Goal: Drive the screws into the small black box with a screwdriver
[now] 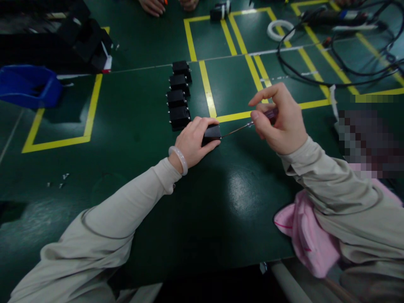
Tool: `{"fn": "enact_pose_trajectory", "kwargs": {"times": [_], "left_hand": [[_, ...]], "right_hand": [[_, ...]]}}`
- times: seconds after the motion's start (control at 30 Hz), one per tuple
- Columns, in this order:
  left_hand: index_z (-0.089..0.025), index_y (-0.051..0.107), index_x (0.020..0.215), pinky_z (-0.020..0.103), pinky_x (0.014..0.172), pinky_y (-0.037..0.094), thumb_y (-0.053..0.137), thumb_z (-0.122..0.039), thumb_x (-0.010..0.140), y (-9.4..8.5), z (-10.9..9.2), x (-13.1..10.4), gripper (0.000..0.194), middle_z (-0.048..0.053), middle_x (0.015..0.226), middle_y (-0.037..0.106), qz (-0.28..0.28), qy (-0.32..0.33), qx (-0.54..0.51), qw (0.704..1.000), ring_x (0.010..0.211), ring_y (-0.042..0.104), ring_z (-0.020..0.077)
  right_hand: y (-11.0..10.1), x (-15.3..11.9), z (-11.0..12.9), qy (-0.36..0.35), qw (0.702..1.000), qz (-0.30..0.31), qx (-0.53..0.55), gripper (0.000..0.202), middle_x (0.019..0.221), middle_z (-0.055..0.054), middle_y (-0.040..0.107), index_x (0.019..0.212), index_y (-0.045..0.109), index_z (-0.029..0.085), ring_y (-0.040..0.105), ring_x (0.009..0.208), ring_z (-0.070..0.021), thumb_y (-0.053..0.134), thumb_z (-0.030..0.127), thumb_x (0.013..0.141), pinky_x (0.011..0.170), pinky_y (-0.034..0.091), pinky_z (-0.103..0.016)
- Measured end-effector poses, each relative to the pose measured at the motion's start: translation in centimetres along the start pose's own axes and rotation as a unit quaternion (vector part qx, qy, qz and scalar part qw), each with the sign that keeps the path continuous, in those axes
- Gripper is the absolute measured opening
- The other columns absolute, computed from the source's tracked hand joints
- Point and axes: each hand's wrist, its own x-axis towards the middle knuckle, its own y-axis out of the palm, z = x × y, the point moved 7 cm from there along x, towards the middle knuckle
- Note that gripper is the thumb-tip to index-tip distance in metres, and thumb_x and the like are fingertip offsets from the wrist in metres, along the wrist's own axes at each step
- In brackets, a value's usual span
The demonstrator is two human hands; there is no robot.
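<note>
My left hand (194, 142) grips a small black box-shaped part (212, 133) against the green tabletop, thumb on the near side and fingers over the far side. In my right hand (279, 122) is a screwdriver (238, 129) with a dark purplish handle; its thin shaft points left and the tip meets the right end of the part. Whether a screw sits under the tip is too small to tell. Just beyond my left hand, several similar black parts (178, 99) stand in a row, with small shiny screws showing at their sides.
A blue bin (30, 86) is at the left, below stacked black parts (78, 38). Loose screws (63, 181) lie at the left. At the back right are a white ring (280, 30) and a corded tool (337, 17). Pink cloth (311, 233) lies by my right forearm. Another person's hands (153, 6) show at the top.
</note>
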Motion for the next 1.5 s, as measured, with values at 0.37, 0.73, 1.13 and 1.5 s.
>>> {"fn": "enact_pose_trajectory", "kwargs": {"times": [0.37,0.73,1.13,1.5], "left_hand": [[-0.017,0.053,0.129,0.044,0.102,0.049,0.066,-0.028,0.091,0.0,-0.1,0.0,0.041,0.011,0.124,0.060,0.000,0.001,0.002,1.000,0.115,0.059,0.0270],[-0.018,0.053,0.129,0.044,0.102,0.049,0.066,-0.028,0.091,0.0,0.0,0.0,0.041,0.010,0.124,0.060,0.001,-0.004,0.001,1.000,0.115,0.059,0.0266],[-0.019,0.052,0.129,0.044,0.102,0.049,0.065,-0.028,0.091,-0.1,0.0,0.0,0.041,0.010,0.125,0.060,0.003,-0.008,0.000,1.000,0.115,0.059,0.0269],[-0.018,0.052,0.129,0.044,0.102,0.048,0.066,-0.028,0.091,-0.1,-0.1,0.0,0.041,0.010,0.124,0.061,0.003,-0.001,0.001,1.000,0.115,0.059,0.0267]], "right_hand": [[0.1,0.0,0.7,-0.029,1.000,-0.006,0.007,0.026,0.073,0.003,0.050,0.096,0.052,0.024,0.044,0.049,-0.0073,0.056,0.050,0.097,0.047,0.038,-0.027],[0.1,-0.1,0.4,-0.014,1.000,-0.002,-0.003,0.028,0.068,0.004,0.046,0.102,0.052,0.026,0.042,0.047,-0.0090,0.056,0.053,0.097,0.048,0.041,-0.028],[0.0,-0.1,-0.2,0.025,1.000,-0.006,-0.004,0.036,0.067,0.003,0.050,0.101,0.054,0.027,0.047,0.051,-0.0120,0.059,0.062,0.091,0.051,0.048,-0.031],[0.0,-0.2,-0.7,0.020,1.000,-0.007,0.001,0.034,0.065,0.003,0.048,0.101,0.056,0.027,0.046,0.050,-0.0120,0.060,0.059,0.092,0.051,0.047,-0.031]]}}
